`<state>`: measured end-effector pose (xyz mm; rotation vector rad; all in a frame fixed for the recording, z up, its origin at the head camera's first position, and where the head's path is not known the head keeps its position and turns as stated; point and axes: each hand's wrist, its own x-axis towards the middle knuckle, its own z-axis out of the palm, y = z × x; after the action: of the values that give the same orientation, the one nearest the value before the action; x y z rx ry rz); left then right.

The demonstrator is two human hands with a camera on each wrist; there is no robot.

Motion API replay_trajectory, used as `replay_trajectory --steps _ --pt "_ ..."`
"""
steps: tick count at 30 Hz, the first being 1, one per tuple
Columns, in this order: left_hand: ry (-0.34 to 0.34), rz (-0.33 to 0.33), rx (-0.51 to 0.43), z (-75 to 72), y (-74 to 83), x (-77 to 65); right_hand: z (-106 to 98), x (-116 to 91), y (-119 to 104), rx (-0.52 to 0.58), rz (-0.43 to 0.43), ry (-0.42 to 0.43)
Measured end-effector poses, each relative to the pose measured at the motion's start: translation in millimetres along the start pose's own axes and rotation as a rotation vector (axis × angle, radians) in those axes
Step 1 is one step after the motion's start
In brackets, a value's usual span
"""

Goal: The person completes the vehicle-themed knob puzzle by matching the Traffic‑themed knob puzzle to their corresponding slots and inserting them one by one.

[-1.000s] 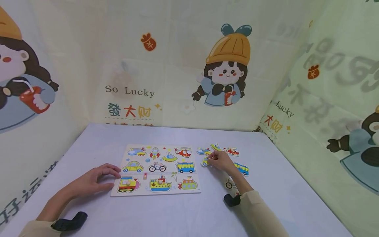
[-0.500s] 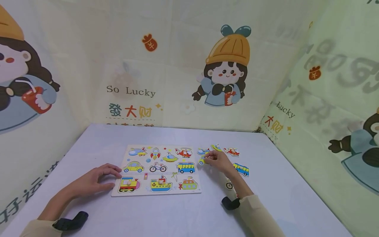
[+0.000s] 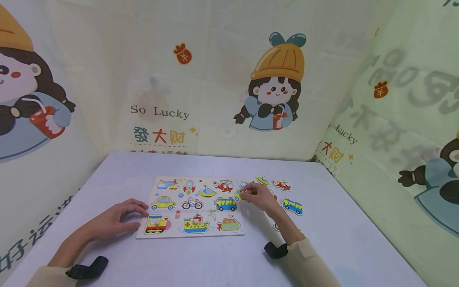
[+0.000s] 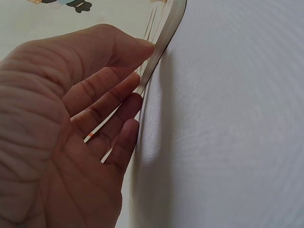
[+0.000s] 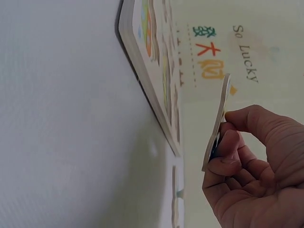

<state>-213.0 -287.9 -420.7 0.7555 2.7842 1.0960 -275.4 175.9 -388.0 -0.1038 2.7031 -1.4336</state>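
A wooden puzzle board (image 3: 177,228) with vehicle pictures lies flat on the table. My right hand (image 3: 259,196) pinches a yellow car puzzle piece (image 3: 237,195) above the board's right edge, near the bus picture. In the right wrist view, that thin car piece (image 5: 219,118) stands tilted between thumb and fingers, raised above the table and apart from the board (image 5: 154,102). At the board's left side rests my left hand (image 3: 114,217), fingers loosely bent, their tips touching the edge. The left wrist view has that hand (image 4: 90,109) against the board's side (image 4: 164,40).
Loose pieces lie right of the board: a flying saucer (image 3: 263,180), a helicopter (image 3: 281,185) and a bus (image 3: 292,206). The right hand and forearm partly hide other pieces. A knobbed train (image 3: 154,227) and a knobbed ship (image 3: 195,228) sit on the board.
My right hand has carried the car piece leftward from among the loose pieces to the board's right edge. The left hand has stayed at the board.
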Motion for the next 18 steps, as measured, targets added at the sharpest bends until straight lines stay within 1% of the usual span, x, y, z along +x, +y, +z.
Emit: replay_trajectory --steps 5,12,18 --pt "-0.002 -0.008 0.008 1.0 -1.4 0.4 6.0 -3.1 -5.7 -0.003 -0.015 -0.03" --pt "0.007 -0.001 0.016 1.0 -2.7 -0.4 15.4 -6.9 -13.1 0.01 -0.065 -0.082" --pt "0.002 -0.004 0.015 1.2 -2.6 0.0 24.5 -7.6 -15.6 0.004 -0.063 -0.101"
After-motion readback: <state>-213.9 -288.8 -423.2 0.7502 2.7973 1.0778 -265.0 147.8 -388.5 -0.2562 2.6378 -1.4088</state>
